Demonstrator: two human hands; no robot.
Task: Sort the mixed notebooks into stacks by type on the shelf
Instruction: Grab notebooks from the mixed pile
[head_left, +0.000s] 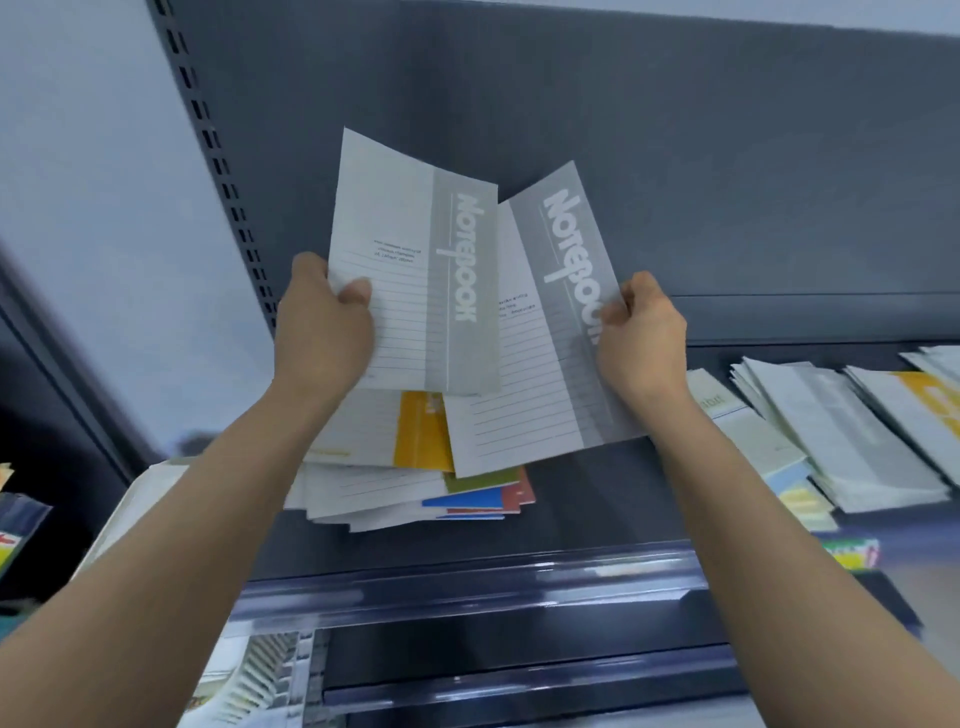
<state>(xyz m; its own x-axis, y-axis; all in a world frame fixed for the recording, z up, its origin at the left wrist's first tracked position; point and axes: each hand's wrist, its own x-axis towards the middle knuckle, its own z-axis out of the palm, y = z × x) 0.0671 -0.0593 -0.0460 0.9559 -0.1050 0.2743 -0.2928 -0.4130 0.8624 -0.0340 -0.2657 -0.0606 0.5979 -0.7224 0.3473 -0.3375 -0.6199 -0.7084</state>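
Two grey-and-white notebooks are raised above the dark shelf (597, 514). My left hand (324, 325) grips the left grey notebook (410, 270) by its left edge, thumb on the cover. My right hand (641, 332) pinches the right grey notebook (540, 343) at its right edge; that one tilts to the right and its left edge tucks behind the other. Below them lies a mixed pile (415, 483) with yellow, green, blue and red covers. Sorted stacks (841, 431) lie on the shelf's right side.
The shelf's grey back panel (675, 156) rises behind, with a slotted upright (218, 161) at the left. A glossy price rail (467, 587) runs along the shelf's front edge. More goods show on the lower shelf (249, 680) and far left (15, 525).
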